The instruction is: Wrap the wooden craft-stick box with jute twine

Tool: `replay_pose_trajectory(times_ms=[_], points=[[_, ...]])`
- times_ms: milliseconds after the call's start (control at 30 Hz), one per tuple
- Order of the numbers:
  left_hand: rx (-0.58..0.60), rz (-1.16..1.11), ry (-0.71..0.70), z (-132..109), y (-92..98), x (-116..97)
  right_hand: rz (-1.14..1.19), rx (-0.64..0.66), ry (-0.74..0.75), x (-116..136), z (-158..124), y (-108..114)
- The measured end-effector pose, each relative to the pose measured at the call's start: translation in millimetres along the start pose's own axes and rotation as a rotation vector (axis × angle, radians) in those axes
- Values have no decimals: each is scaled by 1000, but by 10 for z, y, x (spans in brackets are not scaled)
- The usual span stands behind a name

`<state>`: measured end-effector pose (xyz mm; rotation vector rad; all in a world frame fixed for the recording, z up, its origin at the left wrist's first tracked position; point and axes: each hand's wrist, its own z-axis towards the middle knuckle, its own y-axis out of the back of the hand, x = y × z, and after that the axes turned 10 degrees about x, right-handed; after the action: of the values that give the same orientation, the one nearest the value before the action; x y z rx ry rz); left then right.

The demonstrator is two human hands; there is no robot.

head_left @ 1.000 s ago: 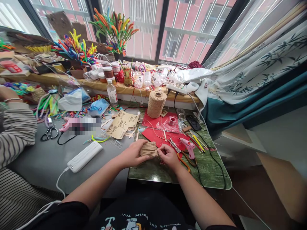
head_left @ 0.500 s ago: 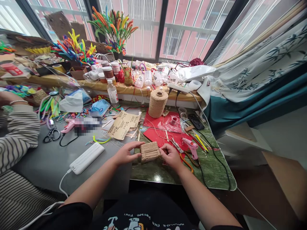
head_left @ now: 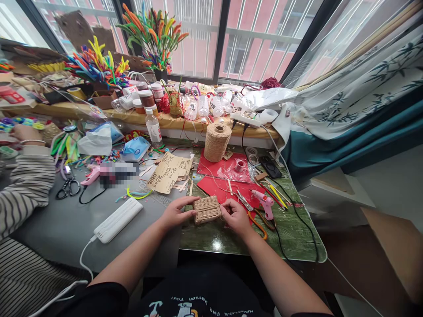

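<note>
A small twine-wrapped block (head_left: 207,209) is held above the green table mat, between both hands. My left hand (head_left: 178,212) grips its left end, thumb in front and fingers behind. At its right end my right hand (head_left: 234,215) pinches the edge with thumb and fingers. Behind the block stands a large spool of twine (head_left: 217,143), on red sheets (head_left: 211,187) with a loose strand running over them. Orange-handled scissors (head_left: 259,225) lie just right of my right hand, and a pink glue gun (head_left: 264,203) is beside them.
A white power strip (head_left: 118,219) lies at the left, with its cable running down. Another person's hand (head_left: 29,133) is at the far left, near black scissors (head_left: 68,188). A clear bottle (head_left: 153,127) stands by the crowded sill. Patterned paper (head_left: 168,171) lies behind my left hand.
The other person's hand at the far left has come further into view, over the colourful pieces. My hands and the twine-wrapped block look almost unchanged.
</note>
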<state>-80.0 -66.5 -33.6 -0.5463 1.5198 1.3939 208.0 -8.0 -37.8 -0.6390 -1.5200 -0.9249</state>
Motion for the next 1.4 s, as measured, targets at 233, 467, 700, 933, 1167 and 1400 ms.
replay_pose_trajectory(times_ms=[233, 467, 700, 933, 1167, 1400], points=[[-20, 7, 13, 18, -48, -11, 30, -23, 7, 40, -6, -21], [-39, 41, 25, 54, -19, -307, 41, -32, -6, 93, -19, -36], [76, 441, 11, 312, -257, -776, 28, -26, 12, 71, -7, -61], [56, 526, 64, 435, -352, -667, 98, 54, 66, -6, 14, 8], [-53, 148, 70, 283, -337, -531, -20, 57, 203, 131, 39, 133], [-112, -156, 68, 172, -656, -197, -301, 163, 329, 267, 9, 359]])
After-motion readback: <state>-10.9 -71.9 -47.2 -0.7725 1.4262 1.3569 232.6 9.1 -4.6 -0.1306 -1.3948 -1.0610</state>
